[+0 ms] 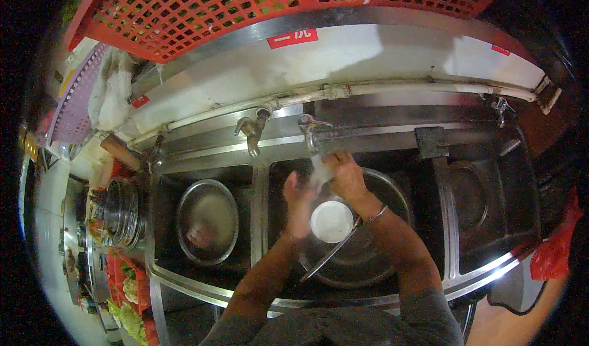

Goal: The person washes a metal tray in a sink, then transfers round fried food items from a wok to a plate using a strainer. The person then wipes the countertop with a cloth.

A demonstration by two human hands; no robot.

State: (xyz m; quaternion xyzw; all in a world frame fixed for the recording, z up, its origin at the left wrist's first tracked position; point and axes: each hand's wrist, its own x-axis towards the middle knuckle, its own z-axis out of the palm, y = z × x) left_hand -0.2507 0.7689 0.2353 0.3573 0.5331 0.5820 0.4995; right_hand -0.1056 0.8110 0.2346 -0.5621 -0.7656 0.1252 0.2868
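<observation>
A stream of water runs from the middle tap [310, 136] and falls between my hands, where it blurs to white. My left hand [298, 205] is to the left of the stream, thumb raised apart from the fingers and nothing visible in its grasp. Beyond the stream on the right, my right hand [347, 175] has bent fingers; whether they grip something cannot be made out. A round white bowl or lid [332, 222] lies just below both hands. Beside it a long thin metal utensil [329, 257] slants under my right wrist. A large round metal basin [359, 279] sits beneath them in the sink.
The left sink compartment holds a metal bowl [208, 221] with cloudy water; the right one holds another basin [467, 196]. A second tap [251, 134] is left of the running one. A dark pad [431, 142] rests on the divider. Red plastic crates [193, 19] overhang the wall.
</observation>
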